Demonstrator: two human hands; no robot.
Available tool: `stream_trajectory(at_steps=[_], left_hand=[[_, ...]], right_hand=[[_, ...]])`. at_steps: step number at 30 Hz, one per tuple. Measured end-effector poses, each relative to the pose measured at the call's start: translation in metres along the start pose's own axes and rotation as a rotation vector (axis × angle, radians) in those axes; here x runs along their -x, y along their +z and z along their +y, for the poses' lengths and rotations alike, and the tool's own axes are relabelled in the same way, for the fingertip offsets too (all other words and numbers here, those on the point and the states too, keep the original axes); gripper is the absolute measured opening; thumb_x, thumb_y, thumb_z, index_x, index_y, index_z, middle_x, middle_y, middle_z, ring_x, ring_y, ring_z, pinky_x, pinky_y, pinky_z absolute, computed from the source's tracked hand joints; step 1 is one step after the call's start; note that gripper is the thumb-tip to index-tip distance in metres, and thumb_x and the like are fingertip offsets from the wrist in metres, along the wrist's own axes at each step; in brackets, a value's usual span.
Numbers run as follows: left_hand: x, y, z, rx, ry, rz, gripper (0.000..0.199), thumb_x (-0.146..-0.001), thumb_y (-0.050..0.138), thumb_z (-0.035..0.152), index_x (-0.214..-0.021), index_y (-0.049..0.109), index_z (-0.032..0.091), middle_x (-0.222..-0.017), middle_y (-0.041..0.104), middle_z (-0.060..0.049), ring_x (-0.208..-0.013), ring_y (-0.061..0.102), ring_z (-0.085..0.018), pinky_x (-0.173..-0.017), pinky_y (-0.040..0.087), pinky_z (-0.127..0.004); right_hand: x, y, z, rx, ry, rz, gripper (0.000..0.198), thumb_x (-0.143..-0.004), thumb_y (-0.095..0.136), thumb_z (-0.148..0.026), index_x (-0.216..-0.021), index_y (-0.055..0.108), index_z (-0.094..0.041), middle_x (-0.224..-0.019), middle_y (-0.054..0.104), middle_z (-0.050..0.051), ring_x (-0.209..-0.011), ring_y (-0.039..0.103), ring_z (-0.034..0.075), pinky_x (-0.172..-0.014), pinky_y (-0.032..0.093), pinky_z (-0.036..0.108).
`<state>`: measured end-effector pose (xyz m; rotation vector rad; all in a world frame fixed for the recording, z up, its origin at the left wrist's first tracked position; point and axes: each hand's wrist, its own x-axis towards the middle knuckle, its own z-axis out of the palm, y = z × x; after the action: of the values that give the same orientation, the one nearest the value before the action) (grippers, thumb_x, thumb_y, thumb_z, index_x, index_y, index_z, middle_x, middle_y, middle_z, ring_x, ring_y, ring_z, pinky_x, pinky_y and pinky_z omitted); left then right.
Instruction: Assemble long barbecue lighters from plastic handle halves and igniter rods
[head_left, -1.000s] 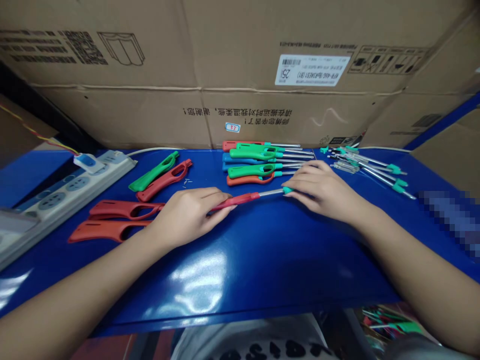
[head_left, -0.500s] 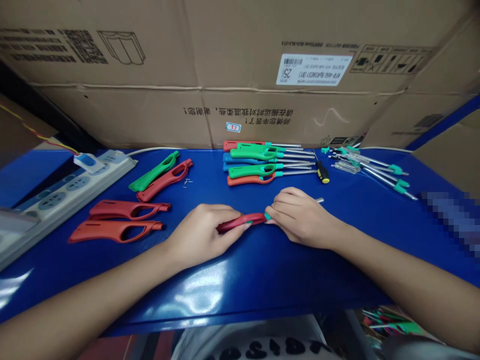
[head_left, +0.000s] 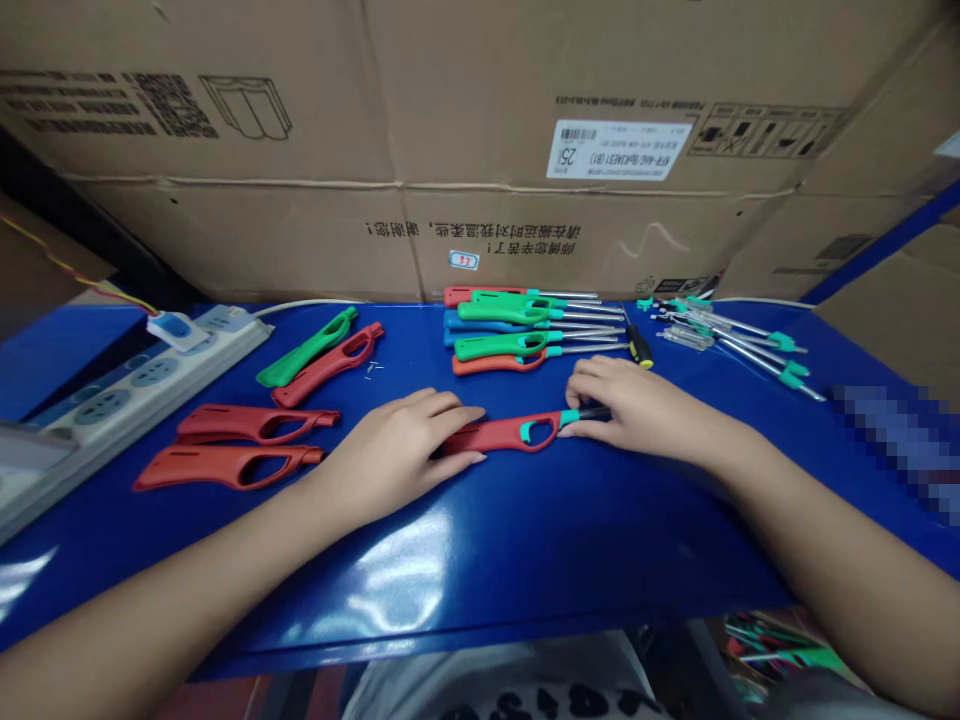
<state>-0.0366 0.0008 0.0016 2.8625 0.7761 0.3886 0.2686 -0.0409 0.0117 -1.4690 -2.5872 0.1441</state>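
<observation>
A red long-nosed gas lighter [head_left: 495,434] with a teal trigger lies across the middle of the blue table, between my hands. My left hand [head_left: 409,440] is closed around the rear of its handle. At the other end, my right hand [head_left: 626,405] pinches the rod just past the teal collar, and its fingers hide most of that rod. Beyond them sits a row of lighters [head_left: 502,346] in red, green, blue and orange, rods pointing right. A black and yellow screwdriver [head_left: 640,347] rests beside the rods.
Red and orange handle shells [head_left: 225,467] and a green shell [head_left: 307,350] lie on the left, near small screws [head_left: 373,369]. Metal rods with teal parts [head_left: 757,345] are piled at right. A power strip [head_left: 142,390] runs along the left edge; cardboard [head_left: 300,240] stands behind.
The red lighter has turned to show its flat side with the trigger loop and has come down toward the table. My right hand has shifted right along the rod.
</observation>
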Motion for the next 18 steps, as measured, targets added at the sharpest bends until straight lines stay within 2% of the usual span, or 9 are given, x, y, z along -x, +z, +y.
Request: stream_trajectory(at_steps=[3,6,9,11,14,18], left_hand=[[0.001,-0.002,-0.002,0.03,-0.036,-0.016,0.039,-0.095,0.064,0.041,-0.128,0.065,0.019,-0.115,0.069,-0.01,-0.106,0.066,-0.027,-0.09,0.056,-0.041],[0.001,-0.004,-0.003,0.096,-0.062,-0.026,0.036,-0.095,0.064,0.035,-0.127,0.065,0.018,-0.117,0.068,-0.01,-0.108,0.066,-0.027,-0.093,0.055,-0.041],[0.0,-0.003,-0.004,0.152,-0.07,-0.028,0.031,-0.095,0.064,0.03,-0.124,0.067,0.018,-0.116,0.068,-0.009,-0.107,0.066,-0.026,-0.096,0.055,-0.041],[0.0,-0.001,-0.003,0.17,-0.08,-0.031,0.029,-0.093,0.067,0.028,-0.12,0.068,0.017,-0.113,0.068,-0.009,-0.105,0.066,-0.025,-0.094,0.055,-0.041],[0.001,0.001,0.0,0.166,-0.103,-0.037,0.029,-0.092,0.069,0.027,-0.119,0.069,0.016,-0.11,0.066,-0.009,-0.104,0.066,-0.026,-0.093,0.056,-0.041],[0.004,0.001,0.007,0.126,-0.124,-0.046,0.029,-0.094,0.065,0.028,-0.121,0.067,0.017,-0.112,0.066,-0.01,-0.106,0.065,-0.027,-0.094,0.055,-0.042]], right_hand=[[0.005,-0.011,0.02,-0.01,0.142,0.097,0.037,-0.09,0.061,-0.057,-0.089,0.062,-0.021,-0.093,0.064,0.008,-0.083,0.061,0.023,-0.07,0.045,0.033],[0.011,-0.015,0.038,0.198,0.433,0.201,0.036,-0.099,0.042,-0.047,-0.104,0.062,-0.017,-0.105,0.062,0.017,-0.085,0.063,0.03,-0.071,0.047,0.04],[0.015,-0.009,0.055,0.314,0.663,0.132,0.041,-0.096,0.043,-0.039,-0.12,0.058,-0.01,-0.118,0.057,0.027,-0.086,0.065,0.036,-0.072,0.049,0.047],[0.015,-0.002,0.064,0.279,0.695,0.08,0.042,-0.094,0.045,-0.037,-0.123,0.056,-0.008,-0.115,0.061,0.028,-0.086,0.066,0.038,-0.072,0.049,0.048],[0.015,0.005,0.075,0.169,0.656,0.05,0.043,-0.091,0.05,-0.032,-0.126,0.055,-0.008,-0.105,0.068,0.025,-0.09,0.067,0.038,-0.072,0.05,0.045],[0.015,-0.002,0.082,0.147,0.638,0.121,0.038,-0.087,0.053,-0.022,-0.122,0.059,-0.01,-0.094,0.07,0.02,-0.083,0.067,0.035,-0.07,0.05,0.043]])
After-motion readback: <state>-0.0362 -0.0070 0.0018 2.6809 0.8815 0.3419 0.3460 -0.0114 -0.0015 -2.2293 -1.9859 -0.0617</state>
